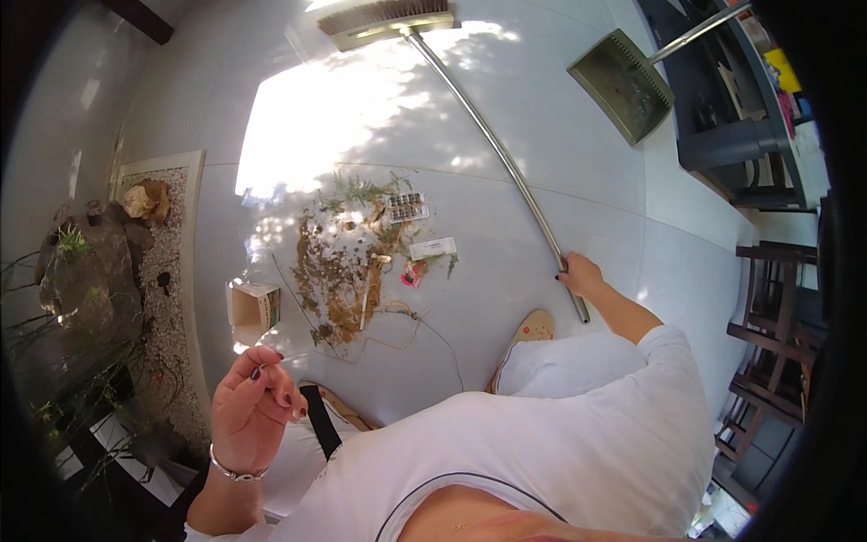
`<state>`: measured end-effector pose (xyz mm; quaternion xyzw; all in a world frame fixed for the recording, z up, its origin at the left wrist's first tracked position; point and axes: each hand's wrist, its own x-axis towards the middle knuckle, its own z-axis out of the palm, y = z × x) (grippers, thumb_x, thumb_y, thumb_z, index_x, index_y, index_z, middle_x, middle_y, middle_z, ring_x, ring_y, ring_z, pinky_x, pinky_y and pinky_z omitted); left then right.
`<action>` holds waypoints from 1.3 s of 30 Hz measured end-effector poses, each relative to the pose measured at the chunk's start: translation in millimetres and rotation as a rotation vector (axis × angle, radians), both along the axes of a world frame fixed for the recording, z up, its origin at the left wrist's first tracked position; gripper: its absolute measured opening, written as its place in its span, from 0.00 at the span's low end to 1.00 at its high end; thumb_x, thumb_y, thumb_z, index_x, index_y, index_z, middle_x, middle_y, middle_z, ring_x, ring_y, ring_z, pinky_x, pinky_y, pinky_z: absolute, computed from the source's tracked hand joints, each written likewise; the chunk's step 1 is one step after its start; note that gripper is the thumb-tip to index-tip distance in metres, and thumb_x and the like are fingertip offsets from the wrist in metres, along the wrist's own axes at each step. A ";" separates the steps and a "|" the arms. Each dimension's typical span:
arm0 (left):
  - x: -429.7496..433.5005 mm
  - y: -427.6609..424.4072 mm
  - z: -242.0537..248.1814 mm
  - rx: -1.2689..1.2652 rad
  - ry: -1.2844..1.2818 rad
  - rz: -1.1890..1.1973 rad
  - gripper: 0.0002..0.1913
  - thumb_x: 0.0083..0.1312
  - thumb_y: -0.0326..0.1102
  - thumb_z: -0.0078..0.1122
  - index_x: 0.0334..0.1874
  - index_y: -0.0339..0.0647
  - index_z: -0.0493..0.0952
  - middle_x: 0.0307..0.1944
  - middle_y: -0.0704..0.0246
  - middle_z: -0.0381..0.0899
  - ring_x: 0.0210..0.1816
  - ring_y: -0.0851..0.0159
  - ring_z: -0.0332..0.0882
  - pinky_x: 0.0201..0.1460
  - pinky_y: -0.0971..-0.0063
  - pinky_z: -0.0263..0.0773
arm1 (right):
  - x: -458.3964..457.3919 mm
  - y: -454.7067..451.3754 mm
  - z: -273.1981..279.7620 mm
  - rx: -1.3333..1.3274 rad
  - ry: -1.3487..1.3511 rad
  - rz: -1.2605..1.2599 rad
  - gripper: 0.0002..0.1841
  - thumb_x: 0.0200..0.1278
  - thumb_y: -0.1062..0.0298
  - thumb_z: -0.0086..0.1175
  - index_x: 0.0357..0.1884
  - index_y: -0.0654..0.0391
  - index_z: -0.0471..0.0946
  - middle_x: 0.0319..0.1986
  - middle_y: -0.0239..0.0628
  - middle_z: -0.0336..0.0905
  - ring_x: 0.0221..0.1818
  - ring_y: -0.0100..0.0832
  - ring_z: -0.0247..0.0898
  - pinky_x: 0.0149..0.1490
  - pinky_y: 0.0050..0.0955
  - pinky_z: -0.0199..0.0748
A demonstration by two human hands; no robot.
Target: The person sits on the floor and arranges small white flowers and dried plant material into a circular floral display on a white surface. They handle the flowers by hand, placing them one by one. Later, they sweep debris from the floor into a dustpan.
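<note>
My right hand [581, 276] is closed around the lower end of a broom's metal handle [501, 152]. The handle slants away across the floor to the broom head [386, 24] at the top edge, its brown bristles facing away. Before me lies a spread heap of debris [335, 271], with brown dirt, green sprigs and pale bits. Beside it are a blister pack [406, 207], a white paper strip [433, 248] and a red wrapper [412, 274]. My left hand [252, 405] hovers with loosely curled fingers; no object shows in it. A small open carton [252, 310] stands just beyond it.
A dustpan [623, 88] with a metal handle rests at the upper right, by a dark shelf unit [735, 149]. To the left, a bordered gravel bed [162, 271] holds rocks [95, 278] and plants. Dark wooden furniture [769, 325] stands at right. A thin wire-like stem [443, 342] trails near my feet.
</note>
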<state>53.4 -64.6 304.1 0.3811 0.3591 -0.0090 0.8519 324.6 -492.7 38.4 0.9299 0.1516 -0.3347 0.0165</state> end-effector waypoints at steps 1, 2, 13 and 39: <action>3.5 -1.7 -6.9 0.010 -0.001 0.029 0.11 0.66 0.34 0.44 0.47 0.36 0.65 0.25 0.68 0.69 0.24 0.67 0.70 0.33 0.71 0.69 | 4.3 -2.4 -8.7 -0.004 0.037 -0.024 0.20 0.48 0.60 0.61 0.40 0.60 0.70 0.31 0.46 0.75 0.40 0.47 0.72 0.44 0.41 0.70; 6.1 -3.2 -15.2 0.021 0.075 0.088 0.11 0.66 0.34 0.44 0.46 0.36 0.66 0.24 0.68 0.69 0.24 0.67 0.70 0.32 0.71 0.69 | 7.5 -3.6 -15.8 -0.024 0.044 -0.062 0.17 0.47 0.63 0.59 0.37 0.60 0.70 0.29 0.44 0.74 0.39 0.43 0.73 0.43 0.39 0.71; -13.3 7.1 -28.2 -0.221 0.386 0.138 0.07 0.65 0.30 0.44 0.40 0.35 0.70 0.26 0.66 0.73 0.24 0.67 0.71 0.31 0.75 0.70 | 52.2 43.0 136.8 0.286 -0.235 -0.541 0.19 0.48 0.60 0.62 0.16 0.61 0.65 0.12 0.29 0.59 0.18 0.25 0.52 0.24 0.28 0.56; -94.2 -40.3 156.7 0.024 0.750 -0.133 0.10 0.63 0.37 0.46 0.40 0.39 0.71 0.27 0.65 0.77 0.20 0.65 0.76 0.21 0.72 0.73 | -51.4 68.3 614.7 0.180 0.674 -0.537 0.25 0.65 0.60 0.38 0.65 0.45 0.57 0.21 0.39 0.71 0.14 0.30 0.63 0.17 0.29 0.67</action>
